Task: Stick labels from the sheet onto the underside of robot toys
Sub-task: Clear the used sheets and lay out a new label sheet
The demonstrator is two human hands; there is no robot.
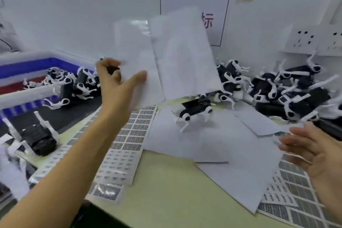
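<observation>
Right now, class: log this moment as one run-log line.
left hand: holds blank sheets aloft | right hand: open | robot toy: on table

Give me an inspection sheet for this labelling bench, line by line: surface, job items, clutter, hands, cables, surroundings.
Surface: pale green table, largely covered with paper.
Job's things: label sheets lying flat centre-left, more label sheets at right; one robot toy standing alone mid-table; toy pile at right; further toys at left.
Clutter: blank white sheets overlapping on the table.
Hands: left hand raised, its grip on lifted white sheets, blurred; right hand open, holding nothing.
Cables: dark cable far left.
Surroundings: white wall, framed sign, wall sockets.
</observation>
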